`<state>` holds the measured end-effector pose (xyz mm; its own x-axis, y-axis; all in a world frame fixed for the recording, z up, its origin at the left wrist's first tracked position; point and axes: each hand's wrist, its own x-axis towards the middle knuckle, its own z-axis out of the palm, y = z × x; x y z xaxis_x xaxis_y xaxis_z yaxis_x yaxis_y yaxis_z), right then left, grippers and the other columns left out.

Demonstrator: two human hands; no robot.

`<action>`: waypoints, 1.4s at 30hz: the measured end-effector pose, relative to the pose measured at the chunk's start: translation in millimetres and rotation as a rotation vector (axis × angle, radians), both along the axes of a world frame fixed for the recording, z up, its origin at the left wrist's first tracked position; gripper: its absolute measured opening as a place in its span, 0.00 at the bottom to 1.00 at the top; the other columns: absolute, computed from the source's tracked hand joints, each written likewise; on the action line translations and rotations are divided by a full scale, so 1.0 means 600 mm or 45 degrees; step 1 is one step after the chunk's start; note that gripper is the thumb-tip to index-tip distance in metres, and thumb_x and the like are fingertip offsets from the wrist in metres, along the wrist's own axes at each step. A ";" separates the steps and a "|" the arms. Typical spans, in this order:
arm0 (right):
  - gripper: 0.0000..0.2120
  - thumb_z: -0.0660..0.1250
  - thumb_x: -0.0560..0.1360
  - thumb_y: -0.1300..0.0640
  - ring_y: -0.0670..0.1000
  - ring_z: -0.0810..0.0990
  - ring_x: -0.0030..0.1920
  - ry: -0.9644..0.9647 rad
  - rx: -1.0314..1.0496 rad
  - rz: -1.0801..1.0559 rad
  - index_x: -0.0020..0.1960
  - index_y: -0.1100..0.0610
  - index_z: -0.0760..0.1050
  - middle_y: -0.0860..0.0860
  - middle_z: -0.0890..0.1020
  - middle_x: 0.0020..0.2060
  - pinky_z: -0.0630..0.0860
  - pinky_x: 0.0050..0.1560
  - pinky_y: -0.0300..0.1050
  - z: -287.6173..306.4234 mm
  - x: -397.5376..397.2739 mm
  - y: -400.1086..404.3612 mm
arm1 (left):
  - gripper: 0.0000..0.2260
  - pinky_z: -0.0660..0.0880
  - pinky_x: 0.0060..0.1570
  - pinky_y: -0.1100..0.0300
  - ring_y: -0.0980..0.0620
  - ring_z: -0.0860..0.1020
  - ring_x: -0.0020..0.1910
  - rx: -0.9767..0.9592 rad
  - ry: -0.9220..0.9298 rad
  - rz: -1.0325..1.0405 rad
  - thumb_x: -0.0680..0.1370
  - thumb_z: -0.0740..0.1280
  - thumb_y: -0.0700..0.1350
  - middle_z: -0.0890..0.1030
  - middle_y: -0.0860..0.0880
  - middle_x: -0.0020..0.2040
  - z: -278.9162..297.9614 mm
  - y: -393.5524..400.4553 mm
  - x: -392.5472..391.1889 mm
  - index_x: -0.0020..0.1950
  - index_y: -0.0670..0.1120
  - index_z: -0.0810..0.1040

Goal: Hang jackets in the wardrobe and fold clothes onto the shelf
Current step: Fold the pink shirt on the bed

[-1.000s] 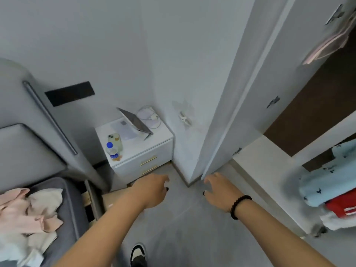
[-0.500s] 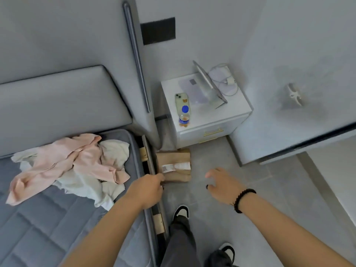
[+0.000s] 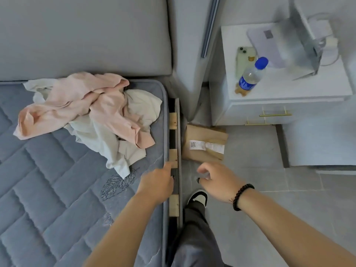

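A crumpled pink garment (image 3: 81, 105) lies on top of a cream-white garment (image 3: 107, 139) in a heap on the blue-grey quilted mattress (image 3: 48, 189), close to its right edge. My left hand (image 3: 157, 185) hovers over that edge, below and right of the heap, fingers loosely bent and holding nothing. My right hand (image 3: 217, 182), with a dark bead bracelet on the wrist, is out over the floor beside the bed, fingers relaxed and empty. Neither hand touches the clothes. The wardrobe is out of view.
A white bedside table (image 3: 285, 93) at the upper right carries a water bottle (image 3: 251, 76), a phone (image 3: 244, 58) and a propped tablet (image 3: 296, 41). A brown paper parcel (image 3: 204, 145) lies on the grey tiled floor by the bed frame. The grey padded headboard (image 3: 82, 35) runs behind.
The view has swung left from the wardrobe to the bed and moved closer. Both hands stay empty, the left now over the mattress edge nearer the heap.
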<state>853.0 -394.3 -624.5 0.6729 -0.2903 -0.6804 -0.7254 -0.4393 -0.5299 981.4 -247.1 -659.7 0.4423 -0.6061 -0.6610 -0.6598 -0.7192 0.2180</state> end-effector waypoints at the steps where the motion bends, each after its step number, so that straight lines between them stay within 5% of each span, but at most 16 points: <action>1: 0.16 0.61 0.79 0.54 0.47 0.73 0.60 -0.014 0.002 -0.001 0.66 0.52 0.70 0.48 0.72 0.64 0.68 0.56 0.36 -0.024 0.003 0.005 | 0.22 0.75 0.47 0.51 0.42 0.79 0.50 -0.019 -0.003 0.031 0.80 0.56 0.42 0.79 0.43 0.53 -0.023 0.006 -0.002 0.74 0.46 0.58; 4: 0.17 0.61 0.79 0.55 0.47 0.74 0.60 -0.048 0.020 -0.042 0.67 0.53 0.70 0.48 0.73 0.63 0.69 0.57 0.37 -0.095 0.002 0.023 | 0.28 0.62 0.69 0.48 0.42 0.62 0.73 -0.267 -0.261 0.090 0.78 0.61 0.43 0.65 0.42 0.73 -0.095 0.033 -0.008 0.77 0.44 0.56; 8: 0.19 0.61 0.79 0.55 0.47 0.75 0.58 -0.083 0.035 -0.093 0.69 0.54 0.66 0.49 0.73 0.64 0.70 0.56 0.37 -0.181 -0.003 0.058 | 0.32 0.45 0.76 0.46 0.43 0.45 0.79 -0.255 -0.422 0.088 0.80 0.59 0.51 0.49 0.42 0.80 -0.179 0.084 -0.017 0.80 0.44 0.51; 11: 0.19 0.59 0.80 0.54 0.47 0.75 0.58 -0.126 0.054 -0.092 0.70 0.53 0.65 0.49 0.73 0.65 0.70 0.54 0.36 -0.234 -0.001 0.100 | 0.30 0.45 0.77 0.47 0.44 0.49 0.79 -0.306 -0.500 0.070 0.79 0.51 0.56 0.53 0.43 0.80 -0.229 0.124 -0.026 0.80 0.46 0.53; 18: 0.20 0.61 0.79 0.55 0.48 0.73 0.61 -0.288 0.004 -0.209 0.70 0.54 0.65 0.49 0.73 0.64 0.69 0.57 0.37 -0.317 0.014 0.191 | 0.30 0.48 0.76 0.48 0.46 0.54 0.78 -0.561 -0.665 0.072 0.77 0.52 0.56 0.59 0.44 0.78 -0.280 0.142 -0.023 0.79 0.48 0.58; 25: 0.22 0.60 0.78 0.61 0.52 0.77 0.53 -0.322 -0.018 -0.897 0.71 0.57 0.62 0.53 0.77 0.56 0.73 0.51 0.42 -0.350 0.008 0.312 | 0.30 0.43 0.76 0.50 0.49 0.49 0.79 -0.685 -0.670 0.082 0.77 0.49 0.57 0.54 0.47 0.80 -0.299 0.152 -0.018 0.79 0.50 0.56; 30: 0.18 0.56 0.79 0.60 0.55 0.76 0.58 -0.345 -0.325 -1.045 0.69 0.57 0.63 0.55 0.75 0.61 0.72 0.55 0.46 -0.322 -0.004 0.384 | 0.27 0.43 0.76 0.49 0.49 0.48 0.79 -0.723 -0.619 0.055 0.80 0.53 0.54 0.54 0.47 0.80 -0.291 0.149 -0.016 0.79 0.49 0.55; 37: 0.30 0.51 0.80 0.45 0.55 0.57 0.74 -0.257 -0.735 -0.660 0.78 0.55 0.46 0.56 0.50 0.76 0.60 0.72 0.46 -0.326 -0.010 0.521 | 0.33 0.55 0.74 0.47 0.42 0.55 0.77 -0.971 -0.393 -0.014 0.79 0.60 0.48 0.52 0.40 0.79 -0.233 0.176 0.044 0.79 0.39 0.49; 42: 0.32 0.49 0.79 0.43 0.57 0.58 0.74 -0.277 -0.812 -0.522 0.78 0.55 0.47 0.58 0.51 0.76 0.62 0.72 0.50 -0.338 -0.010 0.509 | 0.36 0.45 0.74 0.44 0.42 0.46 0.78 -0.901 -0.964 -0.186 0.77 0.60 0.46 0.46 0.43 0.80 -0.181 0.153 0.195 0.80 0.46 0.44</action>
<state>847.2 -89.0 -827.1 0.5269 -0.8338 -0.1645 -0.8041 -0.4264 -0.4142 1098.7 -155.1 -768.6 0.4840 -0.8274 0.2849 -0.8697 -0.4908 0.0521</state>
